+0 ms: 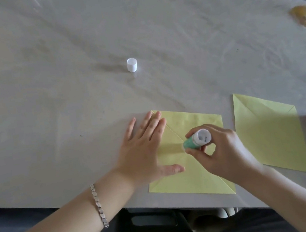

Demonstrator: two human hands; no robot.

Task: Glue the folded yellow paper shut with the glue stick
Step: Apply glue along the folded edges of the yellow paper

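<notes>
Partly hiding the yellow paper [200,179], the left hand [143,151] lies flat while the right hand's [222,149] grip holds the glue stick [196,139], tip unseen.

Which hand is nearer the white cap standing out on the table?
Left. The left hand lies flat on the folded yellow paper, below the white cap; the right hand, holding the glue stick, is further right.

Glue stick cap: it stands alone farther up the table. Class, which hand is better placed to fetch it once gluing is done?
Probably the left hand. It lies flat and empty on the folded yellow paper, on the cap's side. The right hand is occupied gripping the glue stick.
</notes>
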